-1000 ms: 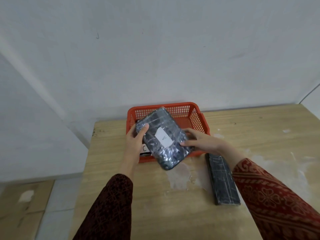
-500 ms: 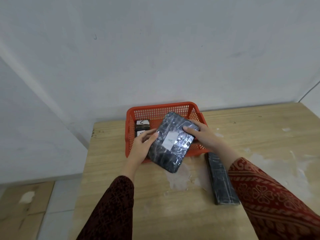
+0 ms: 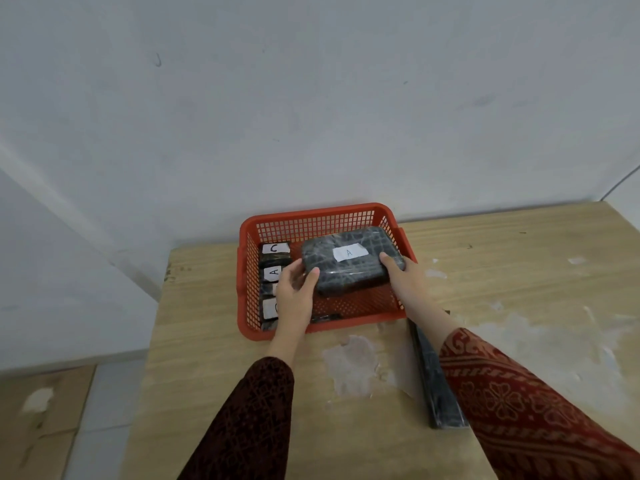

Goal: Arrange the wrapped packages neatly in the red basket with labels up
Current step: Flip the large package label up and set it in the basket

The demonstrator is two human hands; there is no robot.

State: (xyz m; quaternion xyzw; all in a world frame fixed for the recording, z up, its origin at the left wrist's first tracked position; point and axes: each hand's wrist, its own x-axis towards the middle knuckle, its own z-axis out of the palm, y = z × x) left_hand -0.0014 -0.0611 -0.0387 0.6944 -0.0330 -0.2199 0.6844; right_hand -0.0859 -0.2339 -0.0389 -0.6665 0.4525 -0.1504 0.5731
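Note:
A large dark wrapped package (image 3: pixel 349 261) with a white label marked A facing up is inside the red basket (image 3: pixel 311 216), toward its right and back. My left hand (image 3: pixel 296 292) grips its near-left corner and my right hand (image 3: pixel 403 277) grips its right end. Along the basket's left wall lie smaller wrapped packages, one labelled C (image 3: pixel 275 249), one labelled A (image 3: pixel 273 271) and one whose label (image 3: pixel 270 308) is partly hidden by my left hand. A long dark wrapped package (image 3: pixel 434 372) lies on the table to the basket's right, partly under my right arm.
The basket stands at the back of a wooden table (image 3: pixel 519 271) against a white wall (image 3: pixel 311 98). Pale worn patches (image 3: pixel 353 365) mark the tabletop. The table's left edge drops to a tiled floor (image 3: pixel 100 410) with cardboard (image 3: pixel 38 410).
Both hands have carried the large package from above the basket's front edge into the basket, turning it so its long side runs left to right.

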